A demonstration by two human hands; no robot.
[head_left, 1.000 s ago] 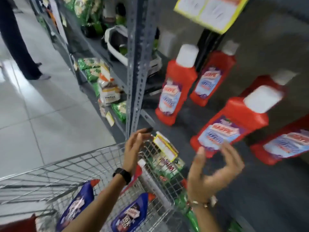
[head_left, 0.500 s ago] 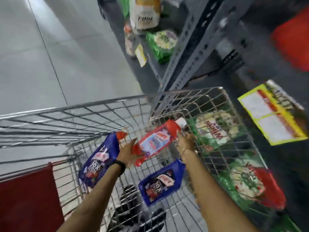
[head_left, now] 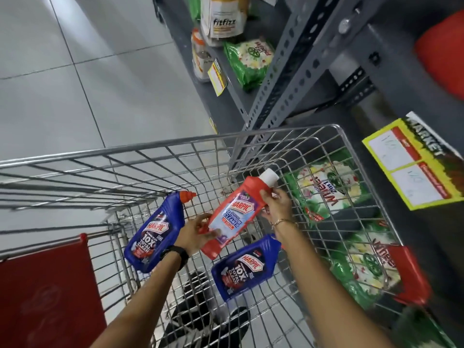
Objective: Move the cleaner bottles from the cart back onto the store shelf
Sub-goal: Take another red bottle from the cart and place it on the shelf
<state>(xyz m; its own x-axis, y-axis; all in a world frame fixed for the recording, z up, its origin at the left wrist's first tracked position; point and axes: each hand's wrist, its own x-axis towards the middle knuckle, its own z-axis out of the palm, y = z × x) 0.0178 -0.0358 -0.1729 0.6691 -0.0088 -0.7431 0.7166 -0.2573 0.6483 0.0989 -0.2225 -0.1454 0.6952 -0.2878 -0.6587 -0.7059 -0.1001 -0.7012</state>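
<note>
As before, red bottle point(head_left: 234, 214) in hands.

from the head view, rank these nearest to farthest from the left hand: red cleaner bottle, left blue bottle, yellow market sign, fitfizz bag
1. Red cleaner bottle: held by the left hand at its base.
2. Left blue bottle: lying in the cart just left of that hand.
3. Yellow market sign: far right, on the shelf edge.
4. Fitfizz bag: top, on the far shelf.

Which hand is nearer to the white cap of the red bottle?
Right. The right hand grips the red bottle at its neck, just below the white cap. The left hand holds the bottle's lower end, far from the cap.
</note>
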